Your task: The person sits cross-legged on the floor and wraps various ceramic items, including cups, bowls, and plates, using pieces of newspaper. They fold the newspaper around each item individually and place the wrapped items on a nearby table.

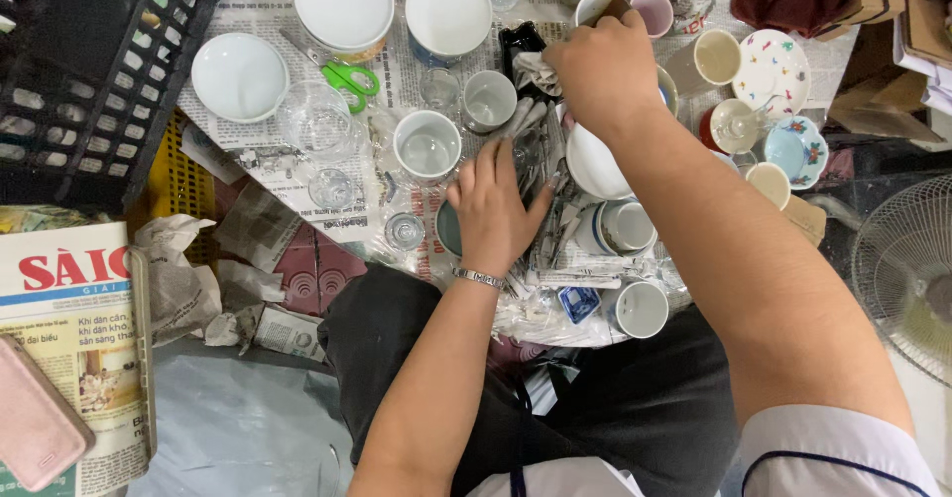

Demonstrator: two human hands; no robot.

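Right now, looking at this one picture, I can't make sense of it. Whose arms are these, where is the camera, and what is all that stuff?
There is no machine here. The picture comes from a camera worn on a person's head, looking down at their own two bare arms and dark lap.

The left hand, with a metal bracelet on its wrist, lies flat on a bundle of metal cutlery. The right hand is closed around a crumpled pale cloth.

Around them, on spread newspaper, stand white bowls, white mugs, clear glasses and green-handled scissors. On the right are flower-patterned dishes and part of a fan. A black plastic crate sits at the top left, and a pink phone lies at the lower left.
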